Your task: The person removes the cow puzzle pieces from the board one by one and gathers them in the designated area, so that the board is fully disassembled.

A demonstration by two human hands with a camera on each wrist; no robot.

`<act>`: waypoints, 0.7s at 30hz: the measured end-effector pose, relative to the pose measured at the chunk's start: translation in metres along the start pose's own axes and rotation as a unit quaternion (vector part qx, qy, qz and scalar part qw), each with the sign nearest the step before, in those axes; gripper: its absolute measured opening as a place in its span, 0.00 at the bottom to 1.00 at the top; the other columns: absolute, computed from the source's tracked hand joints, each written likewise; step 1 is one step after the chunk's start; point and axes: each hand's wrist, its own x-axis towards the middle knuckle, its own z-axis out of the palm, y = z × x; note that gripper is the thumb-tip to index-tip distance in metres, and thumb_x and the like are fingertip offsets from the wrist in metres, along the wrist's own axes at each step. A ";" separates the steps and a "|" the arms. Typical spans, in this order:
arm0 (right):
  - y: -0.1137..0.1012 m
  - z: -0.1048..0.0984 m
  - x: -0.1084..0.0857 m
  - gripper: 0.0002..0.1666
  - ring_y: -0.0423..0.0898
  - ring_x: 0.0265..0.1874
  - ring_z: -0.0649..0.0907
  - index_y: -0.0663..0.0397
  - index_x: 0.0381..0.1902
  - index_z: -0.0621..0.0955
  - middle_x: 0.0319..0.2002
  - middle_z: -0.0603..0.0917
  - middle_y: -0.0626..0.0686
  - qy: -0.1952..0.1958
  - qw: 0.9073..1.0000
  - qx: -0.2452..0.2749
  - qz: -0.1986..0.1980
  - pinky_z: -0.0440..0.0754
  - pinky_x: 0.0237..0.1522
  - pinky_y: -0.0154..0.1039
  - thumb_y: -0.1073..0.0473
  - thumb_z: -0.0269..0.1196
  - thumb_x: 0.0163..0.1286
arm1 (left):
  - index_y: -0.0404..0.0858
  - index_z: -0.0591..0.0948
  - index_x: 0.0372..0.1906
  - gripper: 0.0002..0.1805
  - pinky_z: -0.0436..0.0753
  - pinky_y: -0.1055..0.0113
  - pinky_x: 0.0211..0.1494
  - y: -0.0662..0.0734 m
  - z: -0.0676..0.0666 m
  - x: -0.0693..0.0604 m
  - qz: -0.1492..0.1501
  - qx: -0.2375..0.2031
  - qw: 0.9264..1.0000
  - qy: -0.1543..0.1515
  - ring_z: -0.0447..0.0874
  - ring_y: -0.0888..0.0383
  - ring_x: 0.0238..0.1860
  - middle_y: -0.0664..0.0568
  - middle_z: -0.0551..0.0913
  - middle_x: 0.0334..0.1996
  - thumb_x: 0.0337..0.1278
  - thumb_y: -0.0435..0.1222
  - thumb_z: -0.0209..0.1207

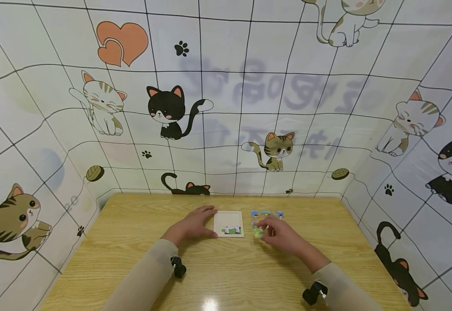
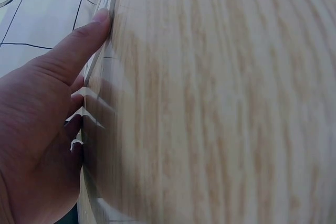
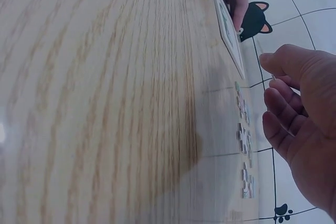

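A square, pale puzzle board (image 1: 228,218) lies on the table, with joined puzzle pieces (image 1: 231,230) showing white animals on green at its lower right. My left hand (image 1: 195,222) holds the board's left side, thumb near the lower corner and fingers toward the upper one. Right of the board, my right hand (image 1: 278,233) is over a group of loose puzzle pieces (image 1: 266,213), thumb and fingers bent. A green and yellow piece (image 1: 258,233) shows beside its fingertips. In the right wrist view the thumb and index finger (image 3: 283,61) are close together; whether a piece is between them is unclear.
The wooden table (image 1: 218,268) ends at the back against a cloth wall (image 1: 226,86) printed with cats and grid lines. Similar cloth stands at both sides. Small black devices are strapped to both wrists.
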 end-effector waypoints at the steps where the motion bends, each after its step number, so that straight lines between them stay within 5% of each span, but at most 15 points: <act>1: 0.000 0.000 0.000 0.23 0.42 0.36 0.80 0.63 0.66 0.84 0.51 0.81 0.56 -0.001 1.000 0.002 0.003 0.84 0.37 0.37 0.70 0.72 0.75 | 0.47 0.66 0.88 0.55 0.57 0.32 0.85 -0.001 0.001 0.000 -0.001 -0.001 1.000 0.000 0.52 0.40 0.88 0.49 0.58 0.89 0.64 0.60 0.76; 21: 0.008 0.007 -0.004 0.21 0.41 0.37 0.80 0.66 0.63 0.84 0.50 0.83 0.57 -0.006 0.999 0.051 0.009 0.82 0.39 0.36 0.69 0.73 0.74 | 0.45 0.66 0.88 0.54 0.56 0.31 0.85 -0.001 -0.001 0.001 0.000 -0.001 1.000 0.002 0.52 0.38 0.88 0.47 0.59 0.88 0.64 0.59 0.76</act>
